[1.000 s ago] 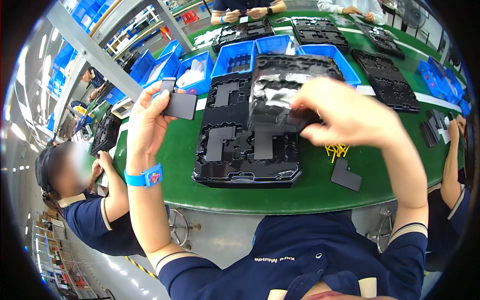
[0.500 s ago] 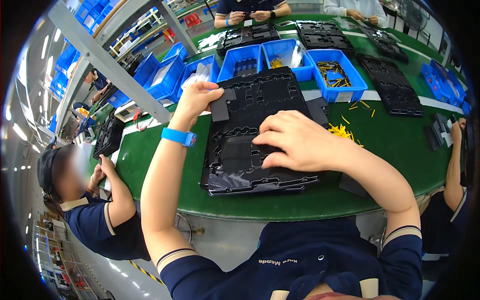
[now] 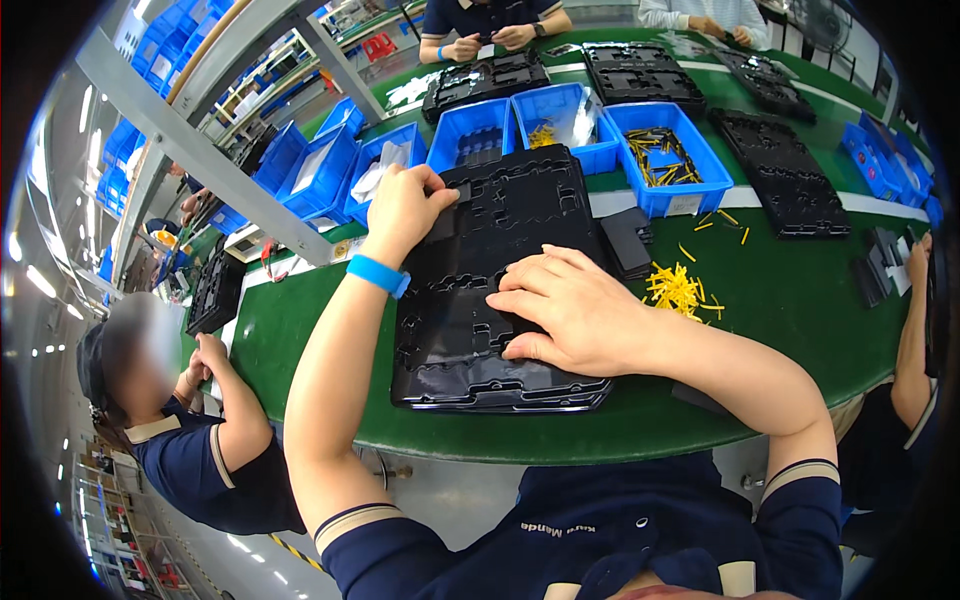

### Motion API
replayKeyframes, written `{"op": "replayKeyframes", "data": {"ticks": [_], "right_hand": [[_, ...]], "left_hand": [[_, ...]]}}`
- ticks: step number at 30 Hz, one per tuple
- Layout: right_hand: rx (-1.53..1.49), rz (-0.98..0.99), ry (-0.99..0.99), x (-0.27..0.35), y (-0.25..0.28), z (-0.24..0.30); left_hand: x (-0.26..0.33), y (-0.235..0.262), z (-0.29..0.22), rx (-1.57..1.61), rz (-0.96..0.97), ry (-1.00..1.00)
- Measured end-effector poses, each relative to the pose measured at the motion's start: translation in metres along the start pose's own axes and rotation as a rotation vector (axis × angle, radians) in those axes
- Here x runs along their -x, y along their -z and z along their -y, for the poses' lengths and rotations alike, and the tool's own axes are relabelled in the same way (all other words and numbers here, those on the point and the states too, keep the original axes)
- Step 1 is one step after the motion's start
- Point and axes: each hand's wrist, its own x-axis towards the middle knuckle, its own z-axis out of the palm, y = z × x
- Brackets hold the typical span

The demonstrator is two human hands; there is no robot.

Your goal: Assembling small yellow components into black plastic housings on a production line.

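Observation:
A stack of black moulded plastic trays point(image 3: 520, 225) lies on the green table in front of me. At its far left corner my left hand point(image 3: 408, 208) has thumb and fingers pinched on a dark grey flat piece point(image 3: 441, 229), which lies against the top tray and is partly hidden by the hand. My right hand point(image 3: 580, 312) rests over the tray's near right part, fingers stretched and apart, with nothing seen in them. Right of the trays is a small pile of dark grey flat pieces point(image 3: 627, 243). Loose yellow strips point(image 3: 676, 290) lie just nearer.
Blue bins line the tray's far side; one bin point(image 3: 722, 190) holds yellow and dark strips, another point(image 3: 418, 138) white bags. More black trays point(image 3: 785, 180) lie at right. A grey metal post point(image 3: 215, 150) rises at left. Co-workers point(image 3: 190, 430) sit around the table.
The tray stack appears lower and slightly left in view. My left hand has brought the grey piece down flatter onto the tray. My right hand's fingers have spread out lower over the tray.

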Motion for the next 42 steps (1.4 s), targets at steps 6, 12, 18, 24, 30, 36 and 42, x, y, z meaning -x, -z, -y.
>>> {"op": "replayKeyframes", "data": {"ticks": [6,12,18,24,30,36,42], "right_hand": [[0.001,-0.056,-0.026,-0.002,-0.008,0.012],[-0.208,-0.248,0.037,-0.004,-0.004,0.003],[-0.150,-0.258,-0.093,0.045,0.056,-0.039],[-0.196,-0.402,-0.364,0.100,0.111,-0.104],[-0.161,-0.130,-0.630,0.129,0.135,-0.156],[0.128,0.082,-0.659,0.135,0.107,-0.154],[0.095,0.059,-0.828,0.129,0.088,-0.140]], "left_hand": [[0.038,0.007,0.007,0.118,0.115,-0.170],[0.049,0.009,0.005,0.104,0.312,-0.153],[0.061,0.017,-0.004,0.091,0.343,-0.149],[0.045,0.006,-0.008,0.079,0.352,-0.191],[0.053,0.020,-0.025,-0.156,0.169,-0.177],[0.061,0.041,-0.176,0.188,0.228,-0.585],[0.102,-0.003,-0.236,0.139,0.520,-0.867]]}}
